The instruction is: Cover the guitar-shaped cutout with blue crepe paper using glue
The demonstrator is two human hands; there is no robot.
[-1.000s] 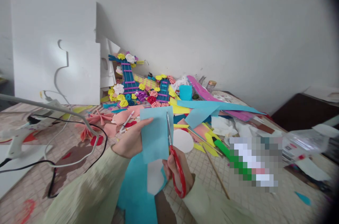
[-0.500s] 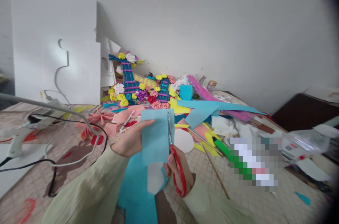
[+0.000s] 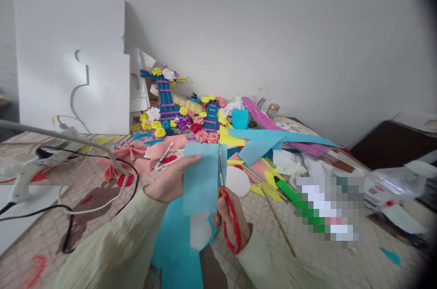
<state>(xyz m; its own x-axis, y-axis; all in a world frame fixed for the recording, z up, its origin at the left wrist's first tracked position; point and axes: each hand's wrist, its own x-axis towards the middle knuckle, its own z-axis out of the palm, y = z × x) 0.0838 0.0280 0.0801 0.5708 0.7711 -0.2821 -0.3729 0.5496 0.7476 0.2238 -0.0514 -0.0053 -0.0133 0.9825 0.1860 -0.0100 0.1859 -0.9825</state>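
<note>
– Right, head view: hands?
– Blue sheet pinched by the left hand, thumb on top, held above the table; scissors gripped by curled fingers of the right hand, blades along the sheet's right side.
– Risks?
– Strip could be cut crooked if the thin sheet is allowed to sag or twist.
– Materials?
– Sheet: matte, papery, rectangular. Handles: red, smooth, looped. Flowers behind: crinkled, rounded.
</note>
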